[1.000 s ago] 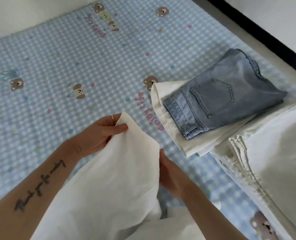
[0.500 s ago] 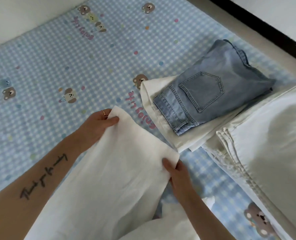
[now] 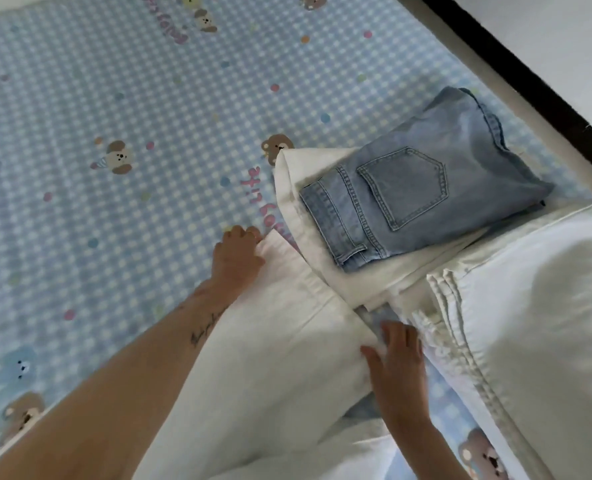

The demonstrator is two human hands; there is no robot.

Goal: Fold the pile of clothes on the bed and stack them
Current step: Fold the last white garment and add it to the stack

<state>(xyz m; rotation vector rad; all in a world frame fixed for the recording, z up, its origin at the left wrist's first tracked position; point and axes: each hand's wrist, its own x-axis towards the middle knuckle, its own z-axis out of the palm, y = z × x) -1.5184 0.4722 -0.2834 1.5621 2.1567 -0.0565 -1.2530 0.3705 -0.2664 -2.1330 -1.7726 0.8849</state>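
we had just laid the white cloth (image 3: 270,348) flat on the bed (image 3: 97,98); half a second earlier its far end was lifted in the air. our left hand (image 3: 237,256) pinched the far left corner, fingers closed on the hem, and our right hand (image 3: 396,362) gripped the right edge, thumb on top. the cloth lay near us, just beside the folded jeans (image 3: 422,199) stacked on a white garment (image 3: 301,216) to the right. we judged the next fold could begin. pink letters (image 3: 256,195) on the sheet were upside down and partly covered, not readable.
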